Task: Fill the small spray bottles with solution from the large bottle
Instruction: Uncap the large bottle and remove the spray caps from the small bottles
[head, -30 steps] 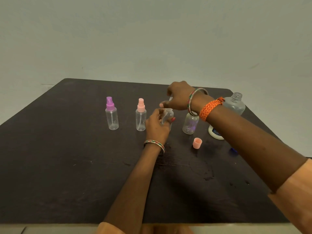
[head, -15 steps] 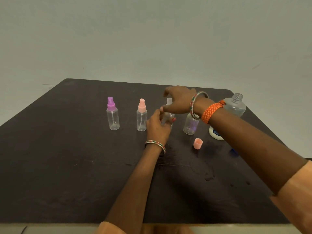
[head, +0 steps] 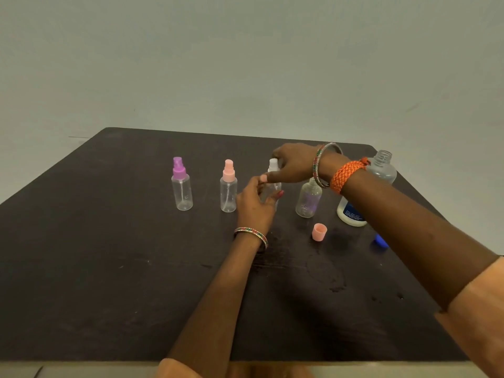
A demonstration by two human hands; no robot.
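White-capped spray bottle mid-worktop: left hand grips its body, right hand fingers pinch the sprayer top. Purple and pink bottles capped, left. Fourth bottle uncapped beside large bottle; fill levels unclear.

Nothing here can be read. The only print in sight is on the large bottle, standing just beyond the right forearm and well to the right of the fingers at the white-capped sprayer: a dark blue label patch with pale lines that could be writing, too small and blurred to make out. The small bottles look plain.
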